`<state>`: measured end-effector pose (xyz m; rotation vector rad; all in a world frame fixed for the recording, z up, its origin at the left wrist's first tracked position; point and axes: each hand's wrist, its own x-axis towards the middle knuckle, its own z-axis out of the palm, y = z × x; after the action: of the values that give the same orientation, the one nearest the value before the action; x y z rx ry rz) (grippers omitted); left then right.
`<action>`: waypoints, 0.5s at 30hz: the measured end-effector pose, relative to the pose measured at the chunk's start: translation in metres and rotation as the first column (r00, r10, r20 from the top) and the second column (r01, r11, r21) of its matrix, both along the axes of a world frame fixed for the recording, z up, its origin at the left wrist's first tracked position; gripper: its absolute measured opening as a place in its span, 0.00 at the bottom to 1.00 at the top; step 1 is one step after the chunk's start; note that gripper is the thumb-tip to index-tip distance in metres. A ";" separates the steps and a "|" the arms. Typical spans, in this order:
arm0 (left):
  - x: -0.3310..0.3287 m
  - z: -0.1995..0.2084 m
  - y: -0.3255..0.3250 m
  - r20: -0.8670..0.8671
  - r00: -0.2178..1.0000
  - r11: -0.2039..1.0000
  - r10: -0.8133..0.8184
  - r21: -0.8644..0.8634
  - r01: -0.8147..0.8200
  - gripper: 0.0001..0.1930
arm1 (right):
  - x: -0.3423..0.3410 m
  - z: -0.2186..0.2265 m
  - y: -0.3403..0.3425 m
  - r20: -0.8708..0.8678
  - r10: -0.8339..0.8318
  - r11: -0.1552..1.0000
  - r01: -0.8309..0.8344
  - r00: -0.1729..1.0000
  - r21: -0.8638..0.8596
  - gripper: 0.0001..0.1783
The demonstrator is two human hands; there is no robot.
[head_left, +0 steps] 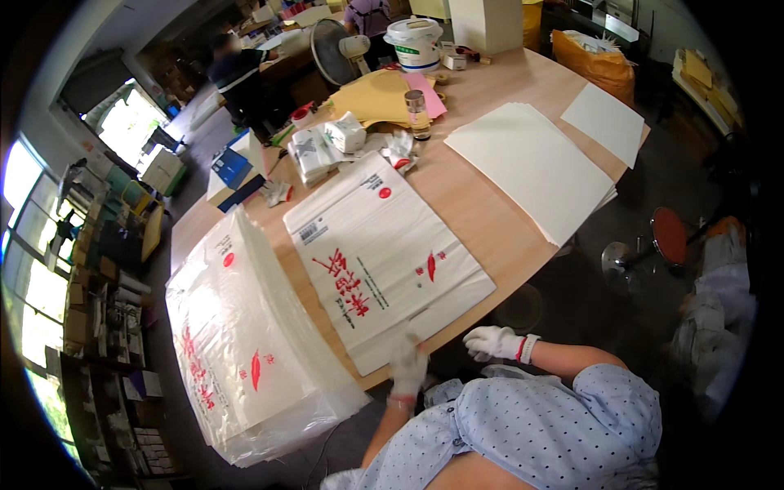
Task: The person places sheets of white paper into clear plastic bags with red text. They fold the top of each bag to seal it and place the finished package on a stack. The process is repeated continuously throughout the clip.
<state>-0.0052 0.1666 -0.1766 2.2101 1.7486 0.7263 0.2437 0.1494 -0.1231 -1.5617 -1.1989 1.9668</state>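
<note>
My left hand (408, 365), in a white glove, is at the near edge of a flat white plastic bag (384, 269) with red and black print. The hand is smeared by motion, so its finger pose and any grip are unclear. My right hand (492, 343), gloved too, hangs just off the table's near edge, fingers loosely bent and nothing visible in them. Left of the flat bag lies a thick stack of similar printed bags (245, 343) in clear wrap, overhanging the edge. To the right, a pile of white sheets (535, 167) rests on the wooden table (465, 204).
A single white sheet (606, 122) lies at the far right. Farther back are white packets (314, 155), a clear jar (417, 114), yellow paper (367, 94), a white bucket (414, 45) and a fan (331, 51). A round stool (670, 235) stands beyond the right edge. Other people are behind.
</note>
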 end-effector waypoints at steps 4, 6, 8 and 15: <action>0.016 0.008 0.080 -0.139 0.990 1.000 -0.003 0.007 0.004 0.15 | 0.036 -0.007 -0.017 -0.012 -0.186 0.982 0.186 0.982 0.015 0.17; 0.010 0.005 0.104 -0.114 0.993 0.984 -0.021 -0.180 0.000 0.15 | 0.040 0.002 -0.009 -0.008 -0.209 0.978 0.209 0.978 0.024 0.16; 0.000 0.017 0.120 -0.015 1.000 0.908 -0.028 -0.419 0.019 0.15 | 0.032 -0.008 -0.002 -0.041 -0.168 0.985 0.167 0.985 -0.033 0.16; 0.020 0.057 0.128 0.289 0.955 0.950 -0.068 -0.275 0.151 0.15 | -0.083 0.025 0.093 -0.604 -0.485 0.860 0.471 0.633 -0.198 0.09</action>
<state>0.0148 0.2942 -0.1191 1.8885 1.4752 0.6622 0.1609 0.2422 -0.0983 -0.9221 -0.4124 1.8815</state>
